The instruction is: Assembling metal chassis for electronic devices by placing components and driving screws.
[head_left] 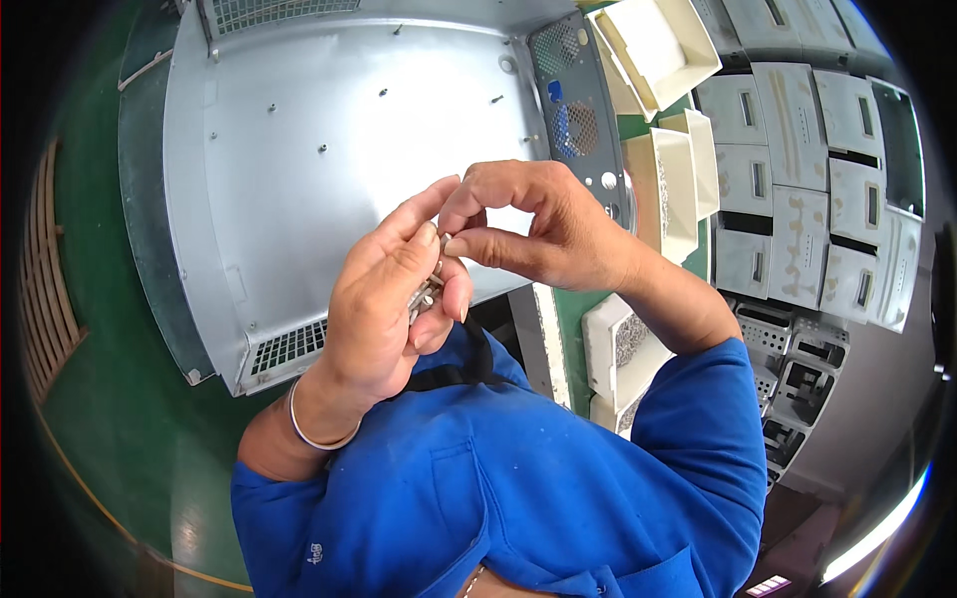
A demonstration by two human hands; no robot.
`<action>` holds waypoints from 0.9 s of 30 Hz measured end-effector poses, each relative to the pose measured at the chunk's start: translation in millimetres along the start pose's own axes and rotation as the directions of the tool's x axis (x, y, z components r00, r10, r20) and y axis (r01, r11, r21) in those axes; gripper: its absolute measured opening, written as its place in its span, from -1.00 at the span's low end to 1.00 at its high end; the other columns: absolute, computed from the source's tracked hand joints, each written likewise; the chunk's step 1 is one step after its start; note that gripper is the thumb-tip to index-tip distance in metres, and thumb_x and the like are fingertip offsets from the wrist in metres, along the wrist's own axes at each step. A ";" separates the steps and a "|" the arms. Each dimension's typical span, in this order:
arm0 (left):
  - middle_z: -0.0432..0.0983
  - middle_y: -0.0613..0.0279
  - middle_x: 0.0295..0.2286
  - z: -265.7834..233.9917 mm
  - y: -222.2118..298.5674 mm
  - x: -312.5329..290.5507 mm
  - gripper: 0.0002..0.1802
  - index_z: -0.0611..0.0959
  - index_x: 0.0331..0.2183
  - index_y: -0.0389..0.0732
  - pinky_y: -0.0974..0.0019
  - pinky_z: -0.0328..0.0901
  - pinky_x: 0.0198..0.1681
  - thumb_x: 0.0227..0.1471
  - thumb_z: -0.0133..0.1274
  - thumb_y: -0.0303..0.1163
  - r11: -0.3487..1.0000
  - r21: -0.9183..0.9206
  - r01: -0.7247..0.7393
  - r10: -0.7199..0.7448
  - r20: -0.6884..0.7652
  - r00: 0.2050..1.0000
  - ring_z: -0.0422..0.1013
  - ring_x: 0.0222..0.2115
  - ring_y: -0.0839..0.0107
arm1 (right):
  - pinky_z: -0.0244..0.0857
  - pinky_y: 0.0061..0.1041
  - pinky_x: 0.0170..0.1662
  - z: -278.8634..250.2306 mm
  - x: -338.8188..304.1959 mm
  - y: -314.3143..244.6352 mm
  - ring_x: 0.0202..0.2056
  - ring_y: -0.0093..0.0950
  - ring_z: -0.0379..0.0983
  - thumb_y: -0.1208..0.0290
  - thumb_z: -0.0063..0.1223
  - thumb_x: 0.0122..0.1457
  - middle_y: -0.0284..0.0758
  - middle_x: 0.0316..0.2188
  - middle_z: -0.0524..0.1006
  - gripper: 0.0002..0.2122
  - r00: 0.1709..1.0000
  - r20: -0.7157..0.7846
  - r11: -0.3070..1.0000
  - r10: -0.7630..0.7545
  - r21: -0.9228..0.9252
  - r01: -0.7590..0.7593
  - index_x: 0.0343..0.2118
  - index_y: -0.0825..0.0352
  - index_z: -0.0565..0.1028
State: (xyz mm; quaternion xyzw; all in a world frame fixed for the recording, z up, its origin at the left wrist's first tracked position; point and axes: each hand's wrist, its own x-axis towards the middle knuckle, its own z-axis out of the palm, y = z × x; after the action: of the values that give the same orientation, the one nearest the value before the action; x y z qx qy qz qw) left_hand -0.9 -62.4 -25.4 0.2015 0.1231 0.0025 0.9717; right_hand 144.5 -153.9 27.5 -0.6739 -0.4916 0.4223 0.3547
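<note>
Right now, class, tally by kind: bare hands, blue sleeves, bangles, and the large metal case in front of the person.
Left hand and right hand: 2
Blue sleeves: 2
Bangle: 1
Large metal case: 1
Total: 6

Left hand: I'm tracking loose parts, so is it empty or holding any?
Holding some: small metal pieces show in the left hand, against its curled fingers.

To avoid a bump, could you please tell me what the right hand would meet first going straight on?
The right hand would probably meet the left hand first, though depth is unclear.
</note>
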 end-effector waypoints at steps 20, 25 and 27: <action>0.27 0.27 -0.74 2.8 -2.8 1.6 -0.78 0.37 -0.34 -0.31 0.62 -0.08 -0.85 0.09 -0.24 -0.34 0.998 0.069 0.001 0.001 -0.034 0.999 -0.02 -0.86 0.70 | -0.01 -0.37 -0.13 -63.0 -60.9 89.3 -0.31 -0.55 0.30 0.40 0.12 -0.19 -0.51 -0.46 0.39 -0.94 0.999 -0.003 0.501 0.055 -0.865 -0.030 -0.59 0.15 0.47; 0.27 0.27 -0.75 2.1 -3.9 3.3 -0.79 0.37 -0.36 -0.32 0.63 -0.08 -0.85 0.08 -0.23 -0.35 0.997 0.079 0.001 0.002 -0.030 1.000 -0.03 -0.87 0.71 | -0.03 -0.29 -0.12 -70.9 -67.6 122.8 -0.30 -0.57 0.28 0.37 0.09 -0.19 -0.56 -0.47 0.38 -0.96 0.987 0.137 0.402 0.086 -0.911 0.091 -0.64 0.11 0.46; 0.28 0.27 -0.75 2.1 -3.9 3.3 -0.79 0.37 -0.36 -0.32 0.63 -0.08 -0.85 0.08 -0.23 -0.35 0.996 0.084 -0.007 0.009 -0.025 1.000 -0.03 -0.87 0.71 | -0.02 -0.28 -0.12 -71.9 -67.9 126.4 -0.32 -0.58 0.29 0.32 0.06 -0.15 -0.57 -0.48 0.38 -0.96 0.974 0.202 0.378 0.104 -0.914 0.149 -0.65 0.09 0.47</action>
State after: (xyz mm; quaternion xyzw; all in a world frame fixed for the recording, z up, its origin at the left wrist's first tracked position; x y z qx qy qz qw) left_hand 2.7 -66.6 -25.8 0.2425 0.1345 0.0037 0.9608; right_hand 245.5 -257.3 -42.3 -0.6974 -0.6891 0.1446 -0.1338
